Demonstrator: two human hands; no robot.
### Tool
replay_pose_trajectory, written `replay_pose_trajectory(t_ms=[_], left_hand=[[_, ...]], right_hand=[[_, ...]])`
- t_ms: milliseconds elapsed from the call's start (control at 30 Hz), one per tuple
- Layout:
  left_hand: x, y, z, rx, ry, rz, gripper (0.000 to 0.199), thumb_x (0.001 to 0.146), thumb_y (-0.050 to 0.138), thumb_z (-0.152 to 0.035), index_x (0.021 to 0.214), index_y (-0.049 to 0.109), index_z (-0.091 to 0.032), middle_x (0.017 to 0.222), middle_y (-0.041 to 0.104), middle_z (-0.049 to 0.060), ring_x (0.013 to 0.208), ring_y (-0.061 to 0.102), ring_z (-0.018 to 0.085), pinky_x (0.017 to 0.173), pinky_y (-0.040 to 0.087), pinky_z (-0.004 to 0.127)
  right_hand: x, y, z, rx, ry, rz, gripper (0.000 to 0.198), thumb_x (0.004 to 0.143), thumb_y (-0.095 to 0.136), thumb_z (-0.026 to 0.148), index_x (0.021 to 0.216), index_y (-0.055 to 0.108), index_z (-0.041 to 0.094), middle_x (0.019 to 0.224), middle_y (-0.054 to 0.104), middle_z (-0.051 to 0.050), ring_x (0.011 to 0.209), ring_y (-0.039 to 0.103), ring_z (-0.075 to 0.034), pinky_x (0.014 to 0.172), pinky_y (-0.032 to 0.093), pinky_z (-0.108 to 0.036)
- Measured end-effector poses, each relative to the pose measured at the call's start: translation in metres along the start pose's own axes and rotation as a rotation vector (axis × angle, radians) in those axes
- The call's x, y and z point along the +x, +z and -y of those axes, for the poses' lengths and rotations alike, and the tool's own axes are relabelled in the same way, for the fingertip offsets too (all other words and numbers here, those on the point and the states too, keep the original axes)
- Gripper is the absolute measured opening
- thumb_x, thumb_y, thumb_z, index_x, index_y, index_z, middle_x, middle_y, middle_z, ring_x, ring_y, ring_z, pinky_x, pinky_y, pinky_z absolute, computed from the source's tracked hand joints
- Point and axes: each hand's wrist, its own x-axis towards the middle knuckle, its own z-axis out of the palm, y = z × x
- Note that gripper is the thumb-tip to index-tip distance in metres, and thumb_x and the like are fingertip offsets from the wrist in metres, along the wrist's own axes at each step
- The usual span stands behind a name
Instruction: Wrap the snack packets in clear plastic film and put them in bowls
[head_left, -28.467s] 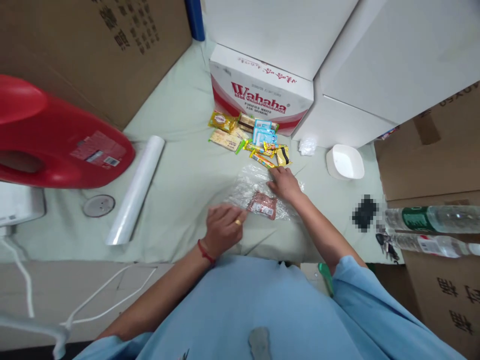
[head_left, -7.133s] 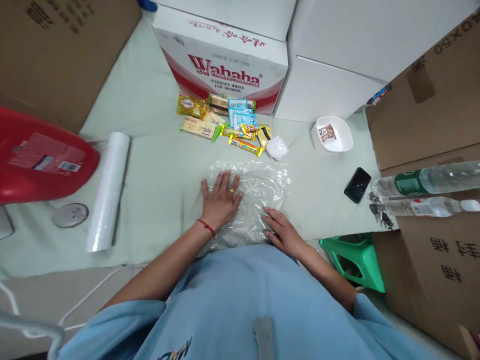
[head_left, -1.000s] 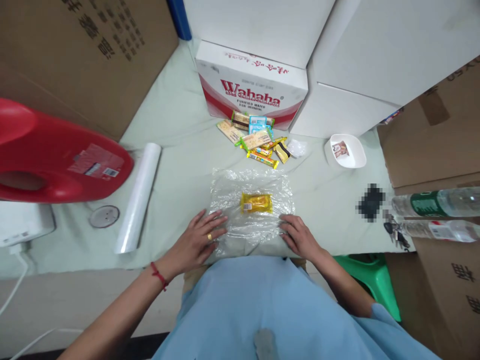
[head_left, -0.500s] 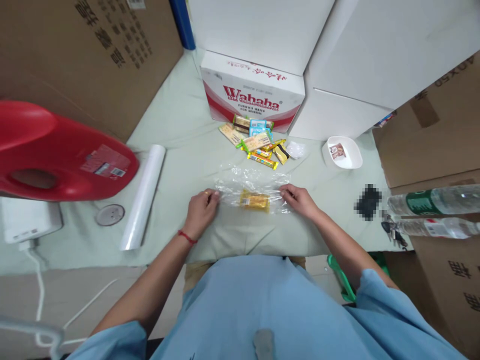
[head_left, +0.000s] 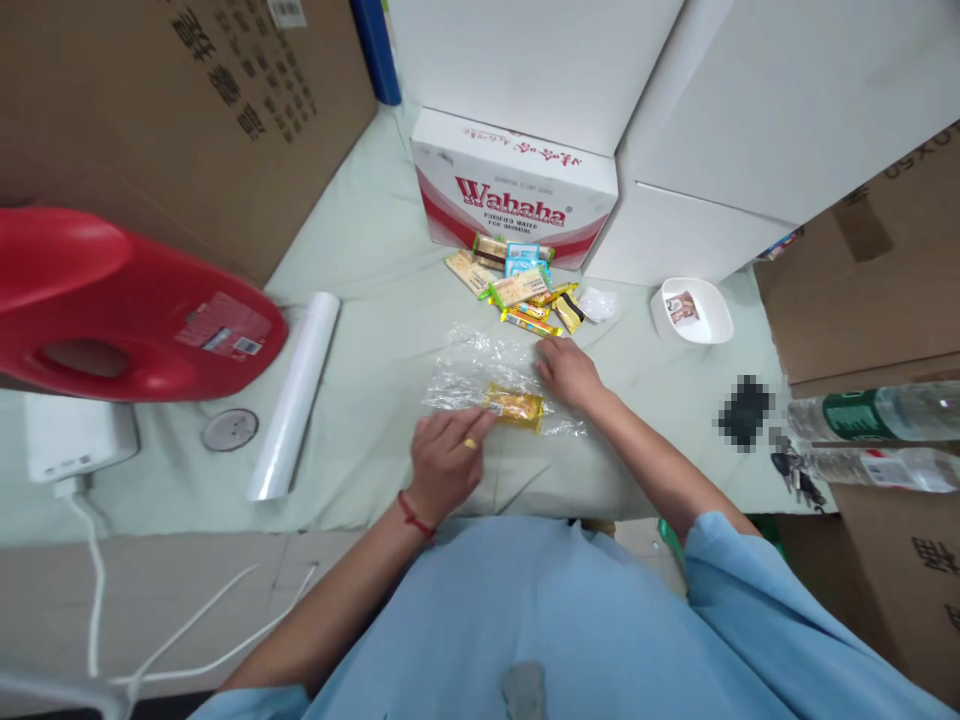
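Note:
A snack in a shiny yellow wrapper (head_left: 517, 408) lies on a crinkled sheet of clear plastic film (head_left: 472, 362) spread on the cloth. My left hand (head_left: 452, 452) reaches in from the lower left, its fingers stretched out over the film's near edge, fingertips at the snack's left end. At the film's upper right, my right hand (head_left: 571, 372) has its fingers bent down onto the sheet, seemingly pinching its edge; the fingertips are partly hidden. Just beyond is a pile of wrapped snack bars (head_left: 525, 288), with a crumpled clear plastic piece (head_left: 598, 304) beside it.
A Wahaha carton (head_left: 517, 195) stands behind the pile. To the left are a white roll (head_left: 296, 400), a red jug (head_left: 142, 320) and a white power strip (head_left: 79, 435). A white bowl (head_left: 712, 310), keys (head_left: 795, 475) and plastic bottles (head_left: 874, 412) are on the right.
My left hand has let go of the film's left edge and moved right to the snack. My right hand has shifted up and slightly left along the film. The view has shifted slightly.

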Motion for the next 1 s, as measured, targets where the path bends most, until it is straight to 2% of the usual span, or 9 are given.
replay_pose_trajectory(t_ms=[167, 267, 367, 467, 633, 733, 833, 933, 1000], left_hand=[[0.02, 0.032, -0.015, 0.028, 0.011, 0.317, 0.05, 0.102, 0.042, -0.017, 0.141, 0.07, -0.028, 0.144, 0.072, 0.005, 0.108, 0.064, 0.028, 0.089, 0.045, 0.047], [0.024, 0.04, -0.013, 0.031, -0.001, 0.37, 0.049, 0.102, 0.043, -0.016, 0.141, 0.071, -0.028, 0.145, 0.071, 0.004, 0.108, 0.064, 0.029, 0.089, 0.047, 0.047], [0.022, 0.04, -0.014, 0.027, -0.013, 0.367, 0.048, 0.102, 0.045, -0.016, 0.141, 0.071, -0.029, 0.145, 0.071, 0.004, 0.109, 0.065, 0.028, 0.089, 0.048, 0.047], [0.022, 0.041, -0.016, 0.028, -0.008, 0.357, 0.044, 0.101, 0.048, -0.015, 0.135, 0.074, -0.027, 0.144, 0.072, 0.006, 0.11, 0.066, 0.028, 0.089, 0.05, 0.047], [0.019, 0.047, -0.003, -0.096, -0.043, 0.348, 0.033, 0.096, 0.052, -0.012, 0.109, 0.081, -0.02, 0.119, 0.081, 0.011, 0.108, 0.07, 0.029, 0.095, 0.055, 0.049], [0.01, 0.048, 0.015, -0.373, -0.095, 0.266, 0.035, 0.092, 0.051, -0.012, 0.105, 0.081, -0.025, 0.13, 0.078, 0.006, 0.116, 0.071, 0.024, 0.104, 0.056, 0.045], [0.001, 0.044, 0.036, -0.564, -0.418, 0.003, 0.03, 0.099, 0.051, -0.027, 0.109, 0.079, -0.024, 0.133, 0.076, 0.007, 0.125, 0.069, 0.023, 0.111, 0.054, 0.043], [0.0, 0.04, 0.054, -0.418, -0.804, -0.258, 0.041, 0.101, 0.052, -0.047, 0.122, 0.071, -0.017, 0.132, 0.073, 0.016, 0.131, 0.063, 0.029, 0.119, 0.046, 0.052], [0.003, 0.041, 0.059, -0.282, -0.882, -0.26, 0.051, 0.101, 0.052, -0.056, 0.125, 0.066, -0.014, 0.142, 0.065, 0.022, 0.143, 0.053, 0.035, 0.126, 0.035, 0.061]], right_hand=[[0.028, 0.009, 0.015, 0.011, 0.209, 0.076, 0.052, 0.096, 0.066, 0.025, 0.147, 0.056, 0.016, 0.133, 0.07, -0.019, 0.118, 0.064, -0.031, 0.095, 0.052, -0.039], [0.031, 0.002, 0.014, 0.131, 0.272, 0.177, 0.035, 0.097, 0.063, 0.022, 0.131, 0.069, 0.018, 0.108, 0.077, -0.01, 0.098, 0.069, -0.025, 0.085, 0.05, -0.032], [0.011, -0.008, 0.016, 0.16, 0.125, 0.071, 0.024, 0.101, 0.058, 0.023, 0.113, 0.078, 0.02, 0.102, 0.074, -0.008, 0.099, 0.066, -0.023, 0.089, 0.047, -0.031], [-0.024, -0.008, 0.027, 0.081, -0.125, -0.126, 0.021, 0.101, 0.062, 0.026, 0.109, 0.081, 0.024, 0.124, 0.069, -0.012, 0.118, 0.056, -0.028, 0.101, 0.043, -0.039], [-0.071, 0.014, 0.041, 0.01, -0.327, 0.063, 0.043, 0.107, 0.052, 0.021, 0.147, 0.064, 0.032, 0.124, 0.069, -0.007, 0.104, 0.06, -0.023, 0.082, 0.045, -0.031], [-0.08, 0.026, 0.043, -0.02, -0.281, 0.138, 0.05, 0.109, 0.05, 0.02, 0.155, 0.056, 0.038, 0.122, 0.067, -0.006, 0.102, 0.06, -0.022, 0.076, 0.043, -0.028], [-0.08, 0.03, 0.046, -0.007, -0.263, 0.163, 0.046, 0.11, 0.049, 0.022, 0.153, 0.059, 0.037, 0.118, 0.066, -0.007, 0.103, 0.058, -0.022, 0.079, 0.042, -0.029], [-0.078, 0.03, 0.048, 0.037, -0.236, 0.166, 0.044, 0.111, 0.048, 0.024, 0.152, 0.061, 0.037, 0.117, 0.064, -0.007, 0.104, 0.057, -0.022, 0.08, 0.041, -0.029], [-0.077, 0.03, 0.05, 0.064, -0.217, 0.17, 0.045, 0.111, 0.048, 0.023, 0.151, 0.062, 0.038, 0.116, 0.063, -0.007, 0.103, 0.056, -0.021, 0.078, 0.041, -0.029]])
